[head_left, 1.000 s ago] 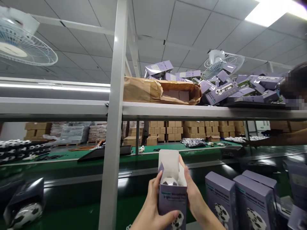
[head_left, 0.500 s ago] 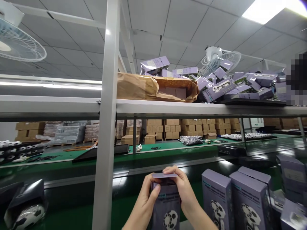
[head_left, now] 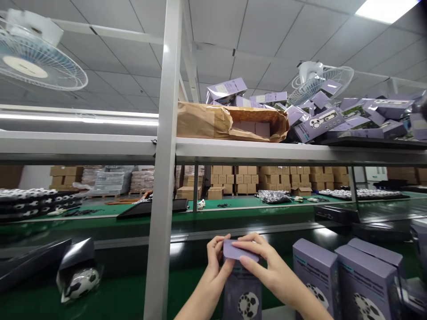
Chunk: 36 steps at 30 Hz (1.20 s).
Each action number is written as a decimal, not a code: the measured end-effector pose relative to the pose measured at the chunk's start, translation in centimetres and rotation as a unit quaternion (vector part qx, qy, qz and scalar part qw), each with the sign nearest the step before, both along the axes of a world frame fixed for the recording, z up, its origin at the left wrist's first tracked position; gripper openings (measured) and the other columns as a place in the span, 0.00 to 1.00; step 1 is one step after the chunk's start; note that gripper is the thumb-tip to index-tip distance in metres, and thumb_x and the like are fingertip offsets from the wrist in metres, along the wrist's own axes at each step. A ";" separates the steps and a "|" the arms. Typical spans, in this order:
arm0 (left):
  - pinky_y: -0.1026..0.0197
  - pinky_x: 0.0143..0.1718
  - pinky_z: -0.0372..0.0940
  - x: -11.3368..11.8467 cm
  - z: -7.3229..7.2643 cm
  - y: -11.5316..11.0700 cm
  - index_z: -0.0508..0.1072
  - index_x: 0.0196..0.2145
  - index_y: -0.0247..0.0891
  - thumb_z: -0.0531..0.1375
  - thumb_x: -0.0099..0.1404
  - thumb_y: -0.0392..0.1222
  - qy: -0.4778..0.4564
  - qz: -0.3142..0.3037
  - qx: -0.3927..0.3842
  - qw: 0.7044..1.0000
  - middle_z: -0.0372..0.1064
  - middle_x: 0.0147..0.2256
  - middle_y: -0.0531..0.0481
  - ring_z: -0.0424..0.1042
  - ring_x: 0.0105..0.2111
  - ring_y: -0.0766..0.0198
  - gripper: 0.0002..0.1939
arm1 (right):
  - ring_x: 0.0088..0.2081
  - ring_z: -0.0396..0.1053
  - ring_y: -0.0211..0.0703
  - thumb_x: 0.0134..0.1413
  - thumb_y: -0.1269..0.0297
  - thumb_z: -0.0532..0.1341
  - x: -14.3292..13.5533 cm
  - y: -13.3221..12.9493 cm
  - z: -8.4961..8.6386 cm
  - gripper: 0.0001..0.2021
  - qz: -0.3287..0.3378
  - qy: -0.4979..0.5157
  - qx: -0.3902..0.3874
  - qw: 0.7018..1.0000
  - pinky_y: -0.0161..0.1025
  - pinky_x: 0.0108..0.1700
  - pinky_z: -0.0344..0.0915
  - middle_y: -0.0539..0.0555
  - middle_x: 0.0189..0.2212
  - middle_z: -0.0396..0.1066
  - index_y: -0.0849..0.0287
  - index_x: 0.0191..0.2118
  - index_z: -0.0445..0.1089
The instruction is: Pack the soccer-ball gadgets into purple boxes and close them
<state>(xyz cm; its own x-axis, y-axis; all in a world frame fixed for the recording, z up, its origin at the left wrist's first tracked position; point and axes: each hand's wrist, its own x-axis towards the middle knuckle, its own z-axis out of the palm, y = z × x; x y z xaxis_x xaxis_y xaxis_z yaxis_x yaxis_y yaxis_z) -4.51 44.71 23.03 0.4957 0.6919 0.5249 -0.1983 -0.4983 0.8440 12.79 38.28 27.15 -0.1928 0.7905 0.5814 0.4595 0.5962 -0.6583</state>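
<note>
Step in hand: we judge this to be the closing of 1 purple carton point(head_left: 243, 291); its top flap point(head_left: 239, 251) lies folded over the mouth.
Carton position: we find it upright, low in the centre of the head view, in front of the green desk point(head_left: 113, 300) and just right of the grey upright post point(head_left: 163, 178).
Left hand point(head_left: 215, 266): we note its grip curled against the carton's upper left side, with the thumb point(head_left: 228, 268) pressed on the front face just under the flap.
Right hand point(head_left: 267, 266): we see its fingers point(head_left: 248, 242) laid over the top flap from the right, flattened on it rather than spread; the palm covers the carton's right edge.
Grip state: both hands are closed onto the carton, with no gap visible between fingers and card.
Flap seating: we cannot tell whether the tuck tab is fully home, since the fingers hide the front edge.
Next move, in our judgement: it calls for a firm downward press along the flap's front edge while the left hand steadies the body, so the card does not buckle.
Neighbouring stock: 2 closed purple boxes point(head_left: 340, 284) stand just to the right, apart from the held carton.
Loose item: 1 football-patterned product in a clear bag point(head_left: 80, 280) lies on the desk to the left, well apart.
Upper shelf point(head_left: 267, 153): it carries a brown paper-lined box point(head_left: 230, 124) and a heap of flat purple cartons point(head_left: 350, 118).
</note>
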 end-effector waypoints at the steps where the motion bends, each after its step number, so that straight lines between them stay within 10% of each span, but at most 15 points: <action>1: 0.53 0.62 0.49 -0.4 0.3 -0.3 0.46 0.54 0.49 0.50 0.68 0.56 0.029 -0.018 -0.007 0.999 0.42 0.63 0.47 0.47 0.63 0.58 0.23 | 0.53 0.60 0.44 0.60 0.54 0.58 0.0 -0.1 0.1 0.14 -0.010 -0.013 0.007 1.000 0.42 0.57 0.57 0.51 0.49 0.63 0.41 0.50 0.69; 9: 0.55 0.55 0.57 -0.6 0.4 0.2 0.54 0.53 0.51 0.50 0.68 0.56 0.054 0.018 0.018 0.998 0.61 0.52 0.51 0.60 0.55 0.57 0.18 | 0.48 0.65 0.42 0.61 0.57 0.57 0.4 -0.7 1.1 0.12 -0.045 -0.054 0.042 0.997 0.39 0.50 0.62 0.49 0.44 0.68 0.38 0.49 0.71; 20: 0.50 0.64 0.49 -1.0 0.4 -0.4 0.48 0.61 0.57 0.44 0.69 0.59 0.168 0.099 0.083 0.977 0.48 0.65 0.55 0.50 0.63 0.59 0.25 | 0.53 0.63 0.43 0.64 0.52 0.52 1.2 -1.4 2.1 0.14 -0.042 -0.126 -0.013 0.991 0.41 0.56 0.60 0.46 0.51 0.67 0.36 0.50 0.69; 36: 0.51 0.58 0.57 -1.0 0.7 -1.6 0.63 0.46 0.52 0.51 0.68 0.54 0.108 0.069 0.127 0.983 0.43 0.65 0.51 0.55 0.61 0.55 0.12 | 0.59 0.56 0.51 0.53 0.60 0.61 1.6 -2.5 1.3 0.23 -0.092 -0.168 0.003 0.981 0.48 0.59 0.56 0.54 0.59 0.58 0.48 0.56 0.63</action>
